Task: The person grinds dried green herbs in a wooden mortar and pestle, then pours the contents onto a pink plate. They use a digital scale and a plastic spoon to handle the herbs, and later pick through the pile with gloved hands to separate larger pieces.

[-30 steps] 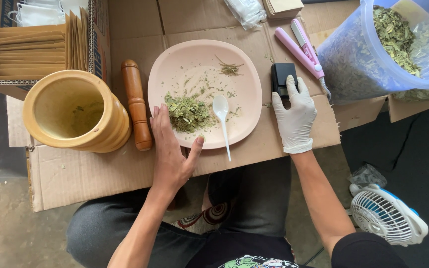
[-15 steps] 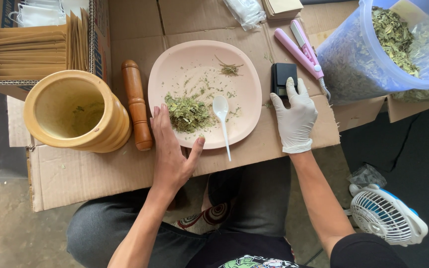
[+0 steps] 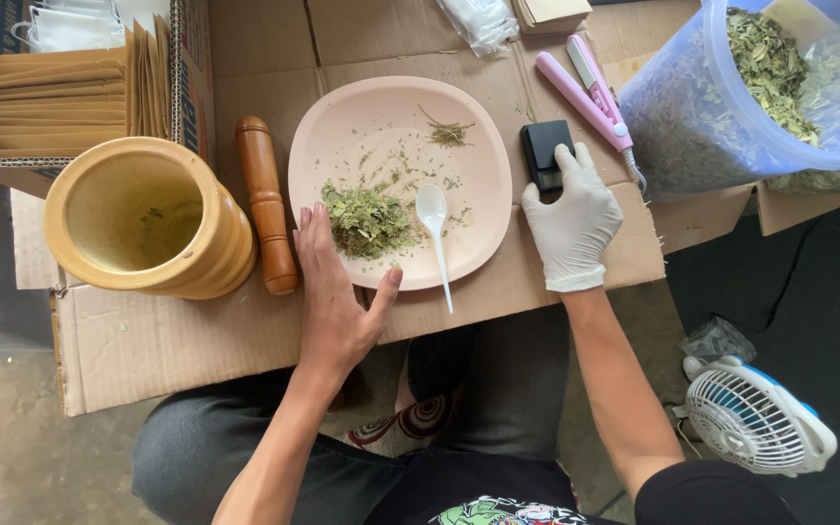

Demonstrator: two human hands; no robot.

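Flattened brown cardboard (image 3: 148,340) serves as a low surface laid over a rough grey concrete floor (image 3: 12,447), its flaps creased and its front edge hanging loose; a dark mat or cloth (image 3: 809,292) covers the floor on the right; a small white and blue fan (image 3: 758,420) lies there on its back, grille upward, with a crumpled clear wrapper (image 3: 717,338) just beside it; an open cardboard box (image 3: 192,68) stands at the upper left, holding stacked tan envelopes (image 3: 51,87); soft, even daylight falls from above, throwing only faint shadows; no wall or window is in view.
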